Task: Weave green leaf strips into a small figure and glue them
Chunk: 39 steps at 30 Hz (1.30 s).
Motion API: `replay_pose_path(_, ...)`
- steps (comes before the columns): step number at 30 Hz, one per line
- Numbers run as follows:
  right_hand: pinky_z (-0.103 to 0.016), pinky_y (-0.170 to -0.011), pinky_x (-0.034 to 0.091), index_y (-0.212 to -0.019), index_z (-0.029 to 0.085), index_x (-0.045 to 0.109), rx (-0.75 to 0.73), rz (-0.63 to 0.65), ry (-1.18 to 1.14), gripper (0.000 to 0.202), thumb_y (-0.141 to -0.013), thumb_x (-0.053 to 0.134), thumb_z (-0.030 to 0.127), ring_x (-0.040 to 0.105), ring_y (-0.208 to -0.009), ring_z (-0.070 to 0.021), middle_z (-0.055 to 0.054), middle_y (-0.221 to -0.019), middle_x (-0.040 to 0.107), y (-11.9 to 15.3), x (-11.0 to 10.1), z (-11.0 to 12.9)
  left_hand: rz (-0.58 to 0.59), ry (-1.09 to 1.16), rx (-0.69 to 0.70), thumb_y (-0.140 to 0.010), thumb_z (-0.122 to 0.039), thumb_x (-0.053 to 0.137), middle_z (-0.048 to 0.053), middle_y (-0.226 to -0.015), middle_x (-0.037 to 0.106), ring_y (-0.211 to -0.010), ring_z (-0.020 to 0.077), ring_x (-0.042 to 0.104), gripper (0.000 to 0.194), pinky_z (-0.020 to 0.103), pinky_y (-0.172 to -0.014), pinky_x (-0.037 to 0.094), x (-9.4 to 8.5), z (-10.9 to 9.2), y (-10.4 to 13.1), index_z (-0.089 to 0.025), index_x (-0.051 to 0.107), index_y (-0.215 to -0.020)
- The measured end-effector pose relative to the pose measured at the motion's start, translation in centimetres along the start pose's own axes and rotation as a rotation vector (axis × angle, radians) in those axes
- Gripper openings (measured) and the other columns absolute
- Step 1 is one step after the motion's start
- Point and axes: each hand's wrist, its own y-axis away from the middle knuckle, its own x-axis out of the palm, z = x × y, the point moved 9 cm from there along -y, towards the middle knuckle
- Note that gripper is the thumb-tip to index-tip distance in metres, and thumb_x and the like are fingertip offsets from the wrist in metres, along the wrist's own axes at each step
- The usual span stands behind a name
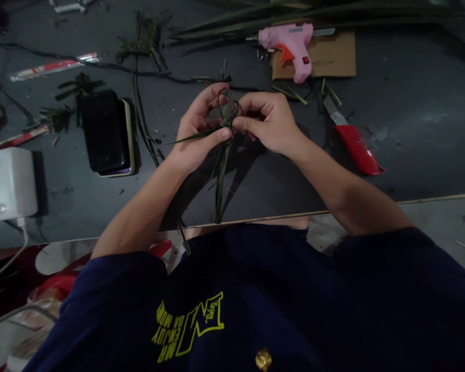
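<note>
Between my two hands is a small woven piece of green leaf strips (227, 111), with loops at its top and long loose strips hanging toward the table's near edge. My left hand (201, 121) grips it from the left, the thumb pressed at its lower part and the fingers curled behind. On the other side, my right hand (265, 119) pinches the piece between thumb and fingers. One thin strip sticks out leftward across my left hand. Some fingertips are hidden behind the weaving.
A red-handled knife (356, 147) lies to the right. Beyond my hands, a pink glue gun (290, 44) rests on cardboard (337, 57). To the left are stacked phones (104, 132), a white adapter (11, 183) and woven leaf pieces (141, 41). A black cable (120, 67) crosses the dark table.
</note>
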Motion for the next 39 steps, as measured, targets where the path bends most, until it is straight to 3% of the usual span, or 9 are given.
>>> replay_pose_path(3, -0.02, -0.048, 0.047, -0.082, 0.02, 0.068, 0.036, 0.019, -0.066, 0.049, -0.07, 0.086, 0.065, 0.052, -0.05, -0.0054, 0.005, -0.067, 0.067, 0.3, 0.2, 0.4, 0.357, 0.067, 0.043, -0.054, -0.043, 0.103, 0.005, -0.124, 0.068, -0.092, 0.0203, 0.073, 0.08, 0.035, -0.078, 0.066, 2.7, 0.3, 0.2, -0.034, 0.068, -0.125)
replay_pose_path(6, -0.017, -0.046, 0.042, -0.083, 0.019, 0.067, 0.034, 0.066, -0.116, 0.046, -0.072, 0.086, 0.059, 0.05, -0.049, -0.0039, 0.006, -0.066, 0.066, 0.6, 0.6, 1.0, 0.487, 0.066, 0.215, -0.062, -0.048, 0.099, 0.0, -0.125, 0.065, -0.089, 0.0146, 0.07, 0.08, 0.032, -0.078, 0.065, 3.2, 0.1, 0.4, -0.036, 0.061, -0.13)
replay_pose_path(12, -0.013, -0.044, 0.038, -0.082, 0.017, 0.063, 0.147, 0.005, -0.191, 0.038, -0.071, 0.091, 0.042, 0.053, -0.05, -0.0024, 0.008, -0.062, 0.06, 0.6, 0.6, 0.4, 0.314, -0.079, 0.321, -0.068, -0.06, 0.092, 0.004, -0.131, 0.063, -0.121, 0.0248, 0.065, 0.074, 0.028, -0.08, 0.061, 2.0, 0.1, 0.3, -0.038, 0.059, -0.131)
replay_pose_path(17, -0.013, -0.041, 0.038, -0.092, 0.02, 0.067, 0.182, -0.108, -0.194, 0.04, -0.067, 0.094, 0.037, 0.055, -0.044, -0.0023, 0.008, -0.067, 0.067, 0.9, 0.1, 0.0, 0.212, -0.174, 0.37, -0.07, -0.059, 0.09, 0.004, -0.127, 0.066, -0.121, 0.0244, 0.064, 0.068, 0.026, -0.08, 0.06, 1.4, -0.8, 0.4, -0.034, 0.062, -0.128)
replay_pose_path(21, -0.014, -0.041, 0.041, -0.084, 0.02, 0.068, 0.172, -0.162, -0.156, 0.036, -0.067, 0.094, 0.039, 0.058, -0.044, -0.0031, 0.006, -0.07, 0.071, 1.2, -0.1, 0.3, 0.15, -0.218, 0.374, -0.075, -0.057, 0.087, 0.003, -0.124, 0.068, -0.121, 0.023, 0.065, 0.063, 0.027, -0.081, 0.059, 1.0, -1.1, 0.4, -0.037, 0.062, -0.129)
replay_pose_path(25, -0.015, -0.044, 0.046, -0.081, 0.019, 0.07, 0.157, -0.152, -0.17, 0.031, -0.07, 0.092, 0.037, 0.061, -0.046, -0.0045, 0.005, -0.068, 0.069, 0.9, 0.2, 0.4, 0.165, -0.22, 0.41, -0.078, -0.05, 0.088, 0.001, -0.117, 0.069, -0.112, 0.0185, 0.066, 0.061, 0.026, -0.08, 0.058, 0.9, -0.8, 0.2, -0.037, 0.061, -0.132)
replay_pose_path(30, -0.017, -0.05, 0.053, -0.075, 0.018, 0.069, 0.128, -0.182, -0.148, 0.038, -0.071, 0.089, 0.051, 0.065, -0.053, -0.0078, 0.004, -0.061, 0.066, 1.0, 0.2, 0.4, 0.193, -0.172, 0.458, -0.076, -0.038, 0.093, 0.0, -0.114, 0.068, -0.105, 0.0134, 0.064, 0.062, 0.021, -0.076, 0.057, 1.3, -1.2, 0.6, -0.033, 0.06, -0.128)
replay_pose_path(35, -0.018, -0.051, 0.055, -0.075, 0.017, 0.071, 0.134, -0.221, -0.101, 0.04, -0.07, 0.09, 0.052, 0.065, -0.054, -0.0087, 0.003, -0.062, 0.068, 1.3, -0.1, 0.2, 0.161, -0.189, 0.368, -0.075, -0.041, 0.093, 0.003, -0.127, 0.066, -0.109, 0.0161, 0.065, 0.06, 0.024, -0.077, 0.057, 1.4, -0.9, 0.9, -0.031, 0.06, -0.124)
replay_pose_path(39, -0.021, -0.055, 0.057, -0.077, 0.018, 0.071, 0.142, -0.199, -0.17, 0.043, -0.069, 0.089, 0.057, 0.066, -0.056, -0.0095, 0.002, -0.065, 0.069, 1.1, 0.3, 0.1, 0.162, -0.105, 0.379, -0.075, -0.048, 0.091, 0.0, -0.134, 0.066, -0.123, 0.0193, 0.062, 0.06, 0.026, -0.082, 0.058, 0.8, 0.1, 0.2, -0.04, 0.064, -0.128)
